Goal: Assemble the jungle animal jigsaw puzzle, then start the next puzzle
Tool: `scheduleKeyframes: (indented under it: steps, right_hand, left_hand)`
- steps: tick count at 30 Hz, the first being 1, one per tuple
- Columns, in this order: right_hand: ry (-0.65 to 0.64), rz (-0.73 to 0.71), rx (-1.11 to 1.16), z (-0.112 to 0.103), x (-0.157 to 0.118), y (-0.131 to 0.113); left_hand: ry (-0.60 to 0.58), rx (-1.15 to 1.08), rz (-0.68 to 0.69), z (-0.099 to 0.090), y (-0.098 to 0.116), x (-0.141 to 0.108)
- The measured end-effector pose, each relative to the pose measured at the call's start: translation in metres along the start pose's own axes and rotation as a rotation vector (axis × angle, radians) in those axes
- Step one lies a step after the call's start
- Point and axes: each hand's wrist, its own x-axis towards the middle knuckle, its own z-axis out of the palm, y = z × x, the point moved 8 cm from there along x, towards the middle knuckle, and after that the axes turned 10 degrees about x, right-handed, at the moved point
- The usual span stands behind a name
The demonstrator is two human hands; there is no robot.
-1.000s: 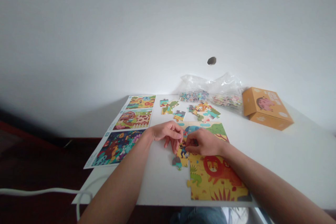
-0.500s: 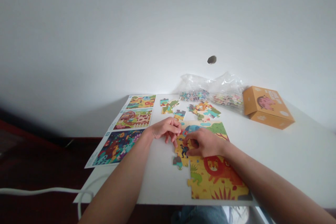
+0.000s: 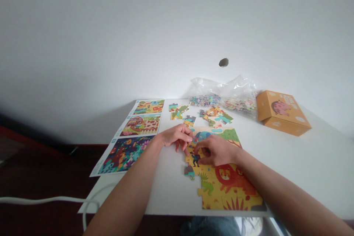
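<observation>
The half-curled right hand (image 3: 215,151) lies over the flat yellow cardboard jigsaw (image 3: 221,181) on the white tabletop (image 3: 282,162), the half-curled left hand (image 3: 178,135) by its left edge; any hold is unclear. Level pressure should work best.

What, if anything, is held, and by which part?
Cannot tell: the left hand is at the left edge of the puzzle, the right hand over it, any grip hidden.
</observation>
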Motion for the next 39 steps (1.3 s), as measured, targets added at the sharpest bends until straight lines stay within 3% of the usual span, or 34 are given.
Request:
scheduleKeyframes:
  steps: [25, 28, 34, 39]
  right_hand:
    - [0.008, -0.023, 0.010, -0.002, -0.002, -0.001]
    - [0.024, -0.042, 0.035, -0.006, -0.004, -0.001]
    - [0.047, -0.088, 0.035, -0.008, -0.006, 0.000]
    - [0.013, -0.082, 0.024, -0.003, -0.006, 0.005]
  left_hand:
    - [-0.055, -0.023, 0.005, 0.003, -0.003, 0.002]
    - [-0.109, -0.034, 0.030, 0.007, -0.001, 0.000]
    - [-0.345, -0.104, 0.027, 0.028, 0.003, -0.010]
    - [-0.360, -0.112, -0.053, 0.030, -0.004, -0.008]
